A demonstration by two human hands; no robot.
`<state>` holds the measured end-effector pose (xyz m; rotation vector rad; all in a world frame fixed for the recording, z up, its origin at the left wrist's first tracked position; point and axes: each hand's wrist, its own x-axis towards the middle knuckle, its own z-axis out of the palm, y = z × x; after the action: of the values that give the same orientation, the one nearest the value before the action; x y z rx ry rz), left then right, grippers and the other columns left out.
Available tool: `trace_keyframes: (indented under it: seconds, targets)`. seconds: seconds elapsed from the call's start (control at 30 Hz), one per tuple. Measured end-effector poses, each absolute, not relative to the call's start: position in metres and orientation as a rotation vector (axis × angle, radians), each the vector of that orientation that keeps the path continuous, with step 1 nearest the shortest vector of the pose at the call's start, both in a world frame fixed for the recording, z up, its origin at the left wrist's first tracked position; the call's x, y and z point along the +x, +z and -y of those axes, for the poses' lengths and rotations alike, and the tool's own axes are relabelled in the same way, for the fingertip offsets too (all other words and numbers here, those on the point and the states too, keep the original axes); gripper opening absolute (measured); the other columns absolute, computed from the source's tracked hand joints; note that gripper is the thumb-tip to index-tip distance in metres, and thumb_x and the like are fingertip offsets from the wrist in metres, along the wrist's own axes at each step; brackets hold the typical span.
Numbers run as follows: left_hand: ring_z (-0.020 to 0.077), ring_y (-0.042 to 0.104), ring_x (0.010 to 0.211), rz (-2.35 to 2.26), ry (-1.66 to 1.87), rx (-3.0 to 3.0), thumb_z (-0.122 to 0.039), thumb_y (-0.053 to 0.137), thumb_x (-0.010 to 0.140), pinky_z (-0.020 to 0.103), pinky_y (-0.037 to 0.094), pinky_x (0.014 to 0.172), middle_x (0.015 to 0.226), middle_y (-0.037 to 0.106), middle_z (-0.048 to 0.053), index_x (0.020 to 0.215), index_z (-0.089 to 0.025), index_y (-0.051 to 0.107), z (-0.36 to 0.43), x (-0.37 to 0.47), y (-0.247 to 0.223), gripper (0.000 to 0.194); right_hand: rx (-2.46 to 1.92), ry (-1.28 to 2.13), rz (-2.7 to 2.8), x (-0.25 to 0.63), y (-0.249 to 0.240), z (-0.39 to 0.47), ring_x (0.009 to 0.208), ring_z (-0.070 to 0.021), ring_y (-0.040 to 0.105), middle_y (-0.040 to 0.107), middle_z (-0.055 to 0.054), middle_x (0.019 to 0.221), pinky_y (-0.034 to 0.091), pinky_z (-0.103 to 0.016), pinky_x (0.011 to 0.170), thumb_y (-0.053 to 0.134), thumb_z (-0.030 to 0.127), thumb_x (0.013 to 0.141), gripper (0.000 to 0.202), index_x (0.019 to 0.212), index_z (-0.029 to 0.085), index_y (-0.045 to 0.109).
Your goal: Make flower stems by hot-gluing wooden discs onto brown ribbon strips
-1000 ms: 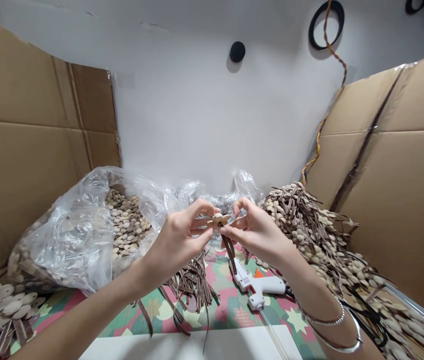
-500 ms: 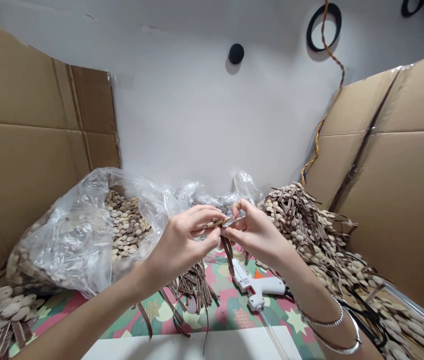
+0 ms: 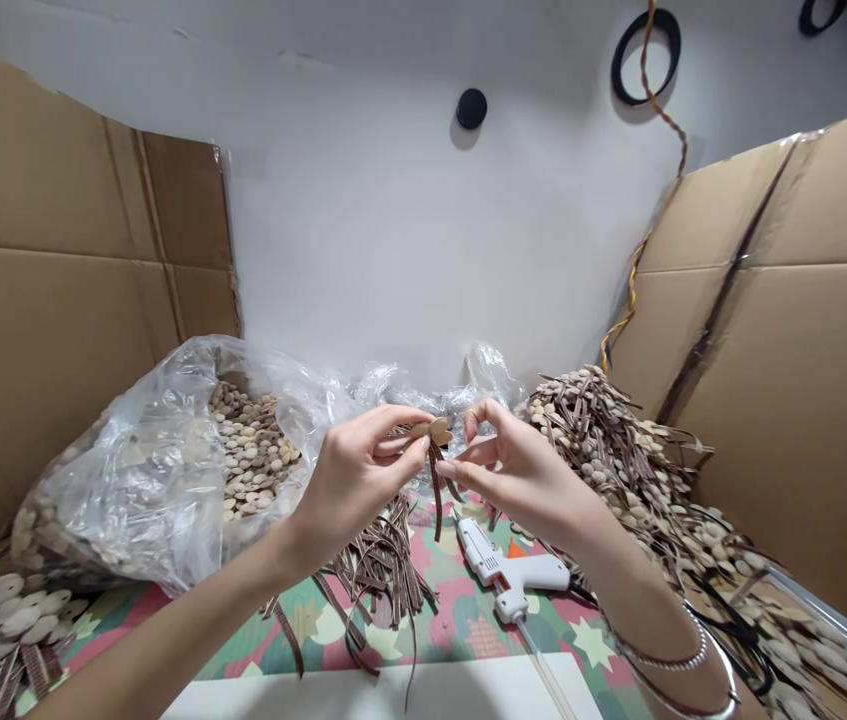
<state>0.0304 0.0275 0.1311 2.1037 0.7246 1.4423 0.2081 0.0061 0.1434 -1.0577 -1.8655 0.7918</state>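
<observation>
Between its thumb and fingers, my left hand (image 3: 367, 470) pinches a small pale wooden piece (image 3: 440, 430) with rounded lobes. A brown ribbon (image 3: 436, 500) with light stitched edges hangs from that piece in two tails. My right hand (image 3: 517, 460) is just to the right, its thumb tip against the ribbon and its index finger curled above. The right fingertips are partly hidden behind the thumb. Below the hands a white hot glue gun (image 3: 517, 572) lies on its side with a clear glue stick (image 3: 543, 680) in its back end. A heap of cut ribbons (image 3: 389, 560) lies under my left wrist.
An open clear plastic bag (image 3: 145, 480) of wooden discs (image 3: 254, 450) sits at left. Ribboned wooden pieces (image 3: 595, 440) pile up at right, others (image 3: 10, 610) at lower left. Cardboard walls (image 3: 55, 200) flank the patterned tablecloth (image 3: 460, 630). A white board (image 3: 363, 690) lies in front.
The wooden piece has turned so its lobed face shows, and the ribbon's two tails have spread apart. My right hand has shifted slightly away from the piece, down along the ribbon.
</observation>
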Motion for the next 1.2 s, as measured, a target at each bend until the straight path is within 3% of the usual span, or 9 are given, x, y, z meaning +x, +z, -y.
trace_keyframes:
  seconds: [0.17, 0.37, 0.8, 1.03, 1.2]
  targets:
    - [0.0159, 0.067, 0.084, -0.83, 1.427, 2.047, -0.021, 0.059, 0.079, 0.019, 0.057, 0.07, 0.097, 0.068, 0.004, 0.102, -0.016, 0.061, -0.026, 0.028, 0.135, 0.024, -1.097, 0.78, 1.906, 0.213, 0.146, -0.004, 0.052, -0.0103, 0.05, 0.063, 0.001, 0.066, 0.034, -0.023, 0.044, 0.056, 0.028, 0.081, 0.023, 0.089, 0.023, 0.035]
    - [0.0144, 0.067, 0.081, -0.804, 1.381, 1.94, -0.025, 0.061, 0.078, 0.017, 0.056, 0.067, 0.092, 0.07, 0.002, 0.101, -0.019, 0.061, -0.025, 0.026, 0.137, 0.024, -1.142, 0.733, 1.93, 0.213, 0.152, 0.0, 0.054, -0.0112, 0.054, 0.069, -0.002, 0.072, 0.039, -0.023, 0.045, 0.057, 0.027, 0.079, 0.027, 0.103, 0.022, 0.044]
    - [0.017, 0.067, 0.086, -0.772, 1.33, 1.873, -0.025, 0.062, 0.077, 0.022, 0.057, 0.073, 0.096, 0.07, 0.004, 0.103, -0.017, 0.063, -0.025, 0.024, 0.141, 0.027, -1.121, 0.659, 1.963, 0.209, 0.161, 0.005, 0.053, -0.0109, 0.057, 0.067, -0.003, 0.066, 0.046, -0.021, 0.047, 0.053, 0.02, 0.079, 0.013, 0.079, 0.015, 0.065]
    - [0.0202, 0.067, 0.087, -0.773, 1.383, 1.922, -0.026, 0.062, 0.076, 0.029, 0.058, 0.078, 0.097, 0.07, 0.006, 0.101, -0.017, 0.066, -0.027, 0.025, 0.138, 0.027, -1.192, 0.584, 1.948, 0.211, 0.158, 0.003, 0.053, -0.0131, 0.057, 0.069, -0.004, 0.068, 0.041, -0.022, 0.042, 0.055, 0.02, 0.077, 0.02, 0.095, 0.017, 0.063]
    - [0.0188, 0.067, 0.085, -0.796, 1.426, 1.966, -0.024, 0.062, 0.076, 0.027, 0.058, 0.077, 0.095, 0.071, 0.005, 0.099, -0.017, 0.067, -0.025, 0.027, 0.137, 0.024, -1.183, 0.537, 1.968, 0.212, 0.158, 0.003, 0.049, -0.0115, 0.054, 0.067, -0.003, 0.063, 0.042, -0.024, 0.044, 0.054, 0.021, 0.078, 0.021, 0.094, 0.016, 0.067]
